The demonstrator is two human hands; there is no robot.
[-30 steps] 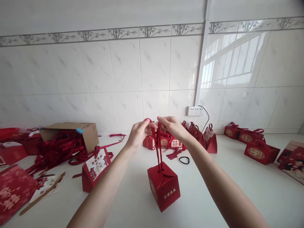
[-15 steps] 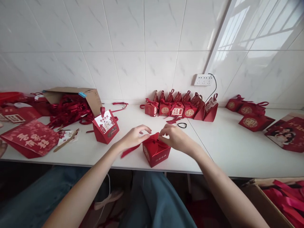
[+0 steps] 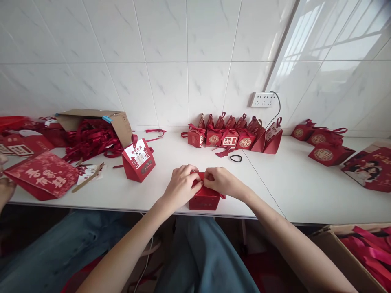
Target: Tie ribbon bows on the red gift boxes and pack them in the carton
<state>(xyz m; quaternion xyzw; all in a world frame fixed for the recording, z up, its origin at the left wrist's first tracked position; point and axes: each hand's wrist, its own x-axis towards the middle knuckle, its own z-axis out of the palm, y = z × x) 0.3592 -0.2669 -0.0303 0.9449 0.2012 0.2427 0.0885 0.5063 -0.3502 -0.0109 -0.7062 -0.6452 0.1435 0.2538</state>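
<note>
At the table's (image 3: 265, 183) near edge: one red box (image 3: 204, 203), top covered by two hands, left hand (image 3: 183, 185) and right hand (image 3: 220, 181), fingers curled, thumbs inward; cannot tell what they pinch. Beyond: one black loop (image 3: 236, 158); one front row of four boxes (image 3: 229, 139). Flanking: two ribbon-filled cartons (image 3: 120, 129).

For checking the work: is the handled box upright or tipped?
Upright: the red box rests on the table, front face standing, top beneath the fingers.
</note>
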